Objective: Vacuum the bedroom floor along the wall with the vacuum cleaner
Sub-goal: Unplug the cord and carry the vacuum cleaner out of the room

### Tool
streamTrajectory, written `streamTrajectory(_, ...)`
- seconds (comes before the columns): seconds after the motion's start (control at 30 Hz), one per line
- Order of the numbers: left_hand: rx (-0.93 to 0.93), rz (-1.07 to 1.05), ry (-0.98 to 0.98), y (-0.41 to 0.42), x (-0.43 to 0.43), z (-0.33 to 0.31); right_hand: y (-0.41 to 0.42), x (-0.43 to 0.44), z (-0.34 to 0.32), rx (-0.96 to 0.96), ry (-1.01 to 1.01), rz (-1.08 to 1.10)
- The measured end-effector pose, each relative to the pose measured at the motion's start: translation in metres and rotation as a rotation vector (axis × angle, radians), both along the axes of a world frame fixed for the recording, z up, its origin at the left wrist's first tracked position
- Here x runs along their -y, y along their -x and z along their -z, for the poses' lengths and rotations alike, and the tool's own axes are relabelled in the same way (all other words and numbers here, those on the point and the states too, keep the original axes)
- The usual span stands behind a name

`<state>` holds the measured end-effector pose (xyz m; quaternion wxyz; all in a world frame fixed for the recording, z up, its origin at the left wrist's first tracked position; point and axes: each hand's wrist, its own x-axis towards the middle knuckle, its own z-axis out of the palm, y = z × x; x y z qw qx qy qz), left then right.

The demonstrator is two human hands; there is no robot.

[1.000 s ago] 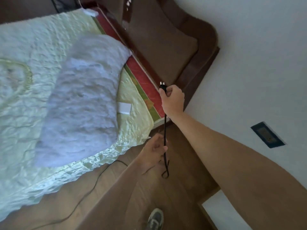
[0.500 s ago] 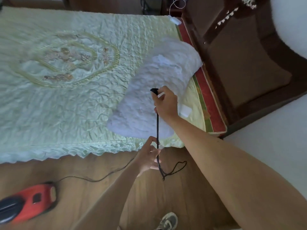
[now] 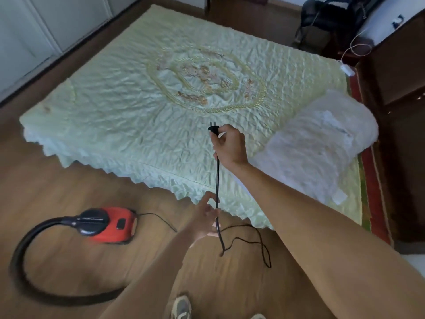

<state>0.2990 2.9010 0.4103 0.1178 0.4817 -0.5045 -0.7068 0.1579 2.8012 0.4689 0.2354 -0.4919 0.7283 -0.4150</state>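
A red and black vacuum cleaner point(image 3: 108, 224) lies on the wooden floor at the lower left, its black hose point(image 3: 27, 268) curving round towards me. Its thin black power cord point(image 3: 248, 240) runs from the body across the floor and loops below my hands. My right hand point(image 3: 231, 146) holds the black plug point(image 3: 213, 130) up over the bed, prongs pointing up. The cord hangs straight down from it to my left hand point(image 3: 205, 217), whose fingers curl round it lower down.
A wide bed with a pale green quilt point(image 3: 161, 93) fills the middle, a white pillow point(image 3: 322, 143) at its right end. A dark wooden headboard point(image 3: 395, 88) stands right, a backpack point(image 3: 322, 26) at the back. White wardrobe doors point(image 3: 34, 31) line the far left.
My view has swung left from the wall and headboard to the bed and floor, bringing the vacuum cleaner fully into view. Both hands keep their hold on plug and cord.
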Motion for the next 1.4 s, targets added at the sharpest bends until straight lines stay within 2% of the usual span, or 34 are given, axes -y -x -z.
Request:
streamTrajectory(0.33,0.096,-0.334,0.007,-0.145,0.020,0.025,-0.184,0.058,0.020,0.054,-0.051,-0.315)
streamTrajectory(0.63,0.043,-0.595,-0.073,-0.218,0.036,0.035,-0.303,0.094,0.030,0.027,-0.091,-0.558)
streamTrajectory(1.0,0.079,-0.840,-0.115,-0.246,0.095,0.076,-0.381,0.163,0.074,-0.024,-0.176,-0.848)
streamTrajectory(1.2,0.033,-1.003,-0.227,-0.250,0.120,0.105,-0.408,0.193,0.111,-0.070,-0.263,-0.990)
streamTrajectory(1.4,0.104,-1.102,-0.167,-0.255,0.117,0.141,-0.436,0.190,0.155,-0.072,-0.294,-1.101)
